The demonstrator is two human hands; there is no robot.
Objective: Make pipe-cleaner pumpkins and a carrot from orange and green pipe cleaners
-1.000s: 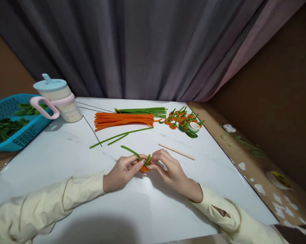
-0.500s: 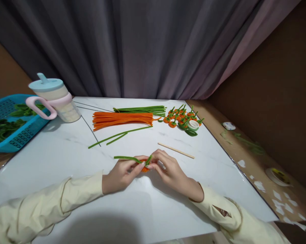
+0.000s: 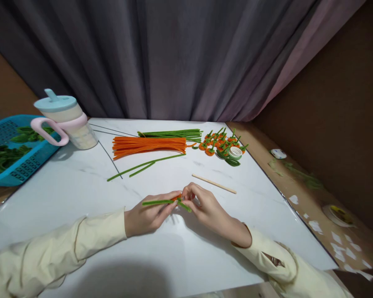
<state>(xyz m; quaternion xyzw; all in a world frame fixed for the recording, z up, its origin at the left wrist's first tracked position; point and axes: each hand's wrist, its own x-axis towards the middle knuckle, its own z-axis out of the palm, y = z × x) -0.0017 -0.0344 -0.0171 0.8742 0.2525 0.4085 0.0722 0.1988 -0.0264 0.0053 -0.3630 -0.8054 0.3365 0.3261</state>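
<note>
Between my two hands, a small orange pipe-cleaner piece (image 3: 176, 198) is mostly hidden by fingers. A green pipe cleaner (image 3: 157, 203) is attached at it, one long end lying over my left fingers and a short end pointing down toward the right. My left hand (image 3: 147, 214) pinches the piece between thumb and fingers. My right hand (image 3: 207, 207) is closed at the other side, thumb and index fingertip on the piece near the short green end. Just beyond the right hand lies a thin wooden stick (image 3: 213, 183).
Behind are an orange pipe-cleaner bundle (image 3: 149, 147), a green bundle (image 3: 174, 133), loose green pipe cleaners (image 3: 139, 168) and several small orange pieces with green stems (image 3: 209, 151) beside a white-and-green tape roll (image 3: 235, 152). A tumbler (image 3: 81, 136) and blue basket (image 3: 25, 167) stand left.
The orange piece has been tipped over in my fingers. Its short green end, upright before, now points down and right; the long end has swung lower.
</note>
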